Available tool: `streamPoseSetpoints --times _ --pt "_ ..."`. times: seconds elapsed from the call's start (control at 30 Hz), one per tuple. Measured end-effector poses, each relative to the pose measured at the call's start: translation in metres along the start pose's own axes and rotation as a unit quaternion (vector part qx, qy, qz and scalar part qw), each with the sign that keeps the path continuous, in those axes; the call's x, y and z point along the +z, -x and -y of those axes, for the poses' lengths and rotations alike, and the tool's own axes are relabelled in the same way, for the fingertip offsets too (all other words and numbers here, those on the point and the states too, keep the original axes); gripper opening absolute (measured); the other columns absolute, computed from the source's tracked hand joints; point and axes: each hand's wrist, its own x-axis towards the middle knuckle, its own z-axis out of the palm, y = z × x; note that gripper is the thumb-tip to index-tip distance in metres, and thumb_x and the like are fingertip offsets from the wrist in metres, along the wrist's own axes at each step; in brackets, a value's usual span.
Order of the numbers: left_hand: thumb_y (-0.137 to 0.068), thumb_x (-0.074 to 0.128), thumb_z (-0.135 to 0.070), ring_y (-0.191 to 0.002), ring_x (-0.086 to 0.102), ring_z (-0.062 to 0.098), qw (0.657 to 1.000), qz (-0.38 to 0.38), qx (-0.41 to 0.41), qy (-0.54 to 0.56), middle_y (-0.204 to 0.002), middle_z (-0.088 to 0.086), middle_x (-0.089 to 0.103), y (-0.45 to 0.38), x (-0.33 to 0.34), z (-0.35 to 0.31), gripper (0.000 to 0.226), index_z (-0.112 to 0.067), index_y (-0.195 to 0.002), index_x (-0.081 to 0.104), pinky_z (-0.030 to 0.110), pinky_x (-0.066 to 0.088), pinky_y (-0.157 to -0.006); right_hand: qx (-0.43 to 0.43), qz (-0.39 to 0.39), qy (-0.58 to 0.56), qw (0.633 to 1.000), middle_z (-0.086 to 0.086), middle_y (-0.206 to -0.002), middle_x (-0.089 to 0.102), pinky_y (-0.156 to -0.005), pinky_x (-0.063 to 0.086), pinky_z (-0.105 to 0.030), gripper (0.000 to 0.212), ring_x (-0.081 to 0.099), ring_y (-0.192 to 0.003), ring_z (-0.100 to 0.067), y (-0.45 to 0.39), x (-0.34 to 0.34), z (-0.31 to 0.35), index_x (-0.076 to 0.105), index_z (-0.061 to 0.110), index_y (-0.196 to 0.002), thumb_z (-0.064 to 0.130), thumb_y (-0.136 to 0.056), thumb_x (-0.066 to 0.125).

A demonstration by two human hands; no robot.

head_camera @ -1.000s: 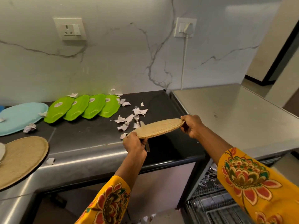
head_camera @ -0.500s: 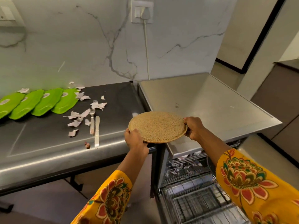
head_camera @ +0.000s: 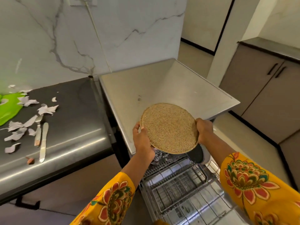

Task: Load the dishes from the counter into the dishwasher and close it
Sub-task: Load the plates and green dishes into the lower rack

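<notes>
Marble wall, dark steel counter, grey cabinets

A round, speckled tan plate is tilted above the open dishwasher's pulled-out wire rack. Left of the dishwasher, a green plate, fork and knife lie on the counter.

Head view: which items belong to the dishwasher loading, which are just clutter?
Job:
round plate, held by left hand and right hand
dishwasher rack, pulled out
fork, knife, green plate on counter

Lying about:
torn paper scraps
wall cable
cupboards
</notes>
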Motion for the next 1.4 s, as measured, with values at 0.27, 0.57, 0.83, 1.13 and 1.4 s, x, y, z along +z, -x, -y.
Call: streamPoseSetpoints --times 0.27,0.57,0.83,1.13,1.4 --pt "-0.101 0.04 -0.014 -0.099 0.057 0.025 0.993 0.094 -0.051 -0.057 -0.103 -0.002 0.059 0.019 0.05 0.051 0.028 -0.03 -0.123 0.046 0.052 0.049 -0.092 0.042 -0.123 0.001 0.992 -0.013 -0.117 0.061 -0.091 0.047 -0.044 0.049 0.056 -0.106 -0.032 -0.033 -0.087 -0.026 0.059 0.007 -0.12 0.044 -0.09 0.048" --pt "-0.101 0.041 -0.019 -0.1 0.058 0.025 0.968 0.182 -0.126 -0.118 -0.112 0.002 0.057 0.028 0.058 0.1 0.019 -0.031 -0.116 0.045 0.046 0.053 -0.08 0.066 -0.203 0.081 0.974 -0.015 -0.098 0.057 -0.094 0.046 -0.043 0.053 0.057 -0.101 -0.034 -0.037 -0.145 -0.069 0.06 -0.007 -0.11 0.041 -0.093 0.044" --pt "-0.099 0.042 -0.01 -0.096 0.057 0.025 0.95 0.171 -0.206 -0.159 -0.12 0.01 0.052 0.025 0.037 0.13 0.026 -0.026 -0.119 0.039 0.039 0.053 -0.067 0.151 -0.147 0.165 0.963 -0.021 -0.103 0.061 -0.093 0.048 -0.042 0.04 0.058 -0.095 -0.034 -0.033 -0.148 -0.136 0.061 -0.004 -0.103 0.032 -0.09 0.049" --pt "-0.098 0.043 -0.003 -0.104 0.051 0.034 0.943 0.054 -0.272 -0.184 -0.127 0.017 0.046 -0.018 0.015 0.153 0.032 -0.022 -0.123 0.039 0.042 0.051 -0.066 0.155 0.037 0.308 0.938 -0.017 -0.112 0.062 -0.091 0.049 -0.036 0.035 0.06 -0.1 -0.029 -0.008 -0.1 -0.174 0.059 0.0 -0.114 0.028 -0.096 0.047" --pt "-0.098 0.043 -0.004 -0.119 0.049 0.037 0.939 -0.003 -0.252 -0.235 -0.135 0.017 0.045 -0.07 0.009 0.176 0.034 -0.015 -0.13 0.041 0.044 0.048 -0.084 0.101 0.255 0.3 0.914 -0.012 -0.142 0.044 -0.105 0.032 -0.034 0.058 0.043 -0.128 -0.028 0.007 -0.062 -0.176 0.043 0.009 -0.139 0.048 -0.097 0.041"
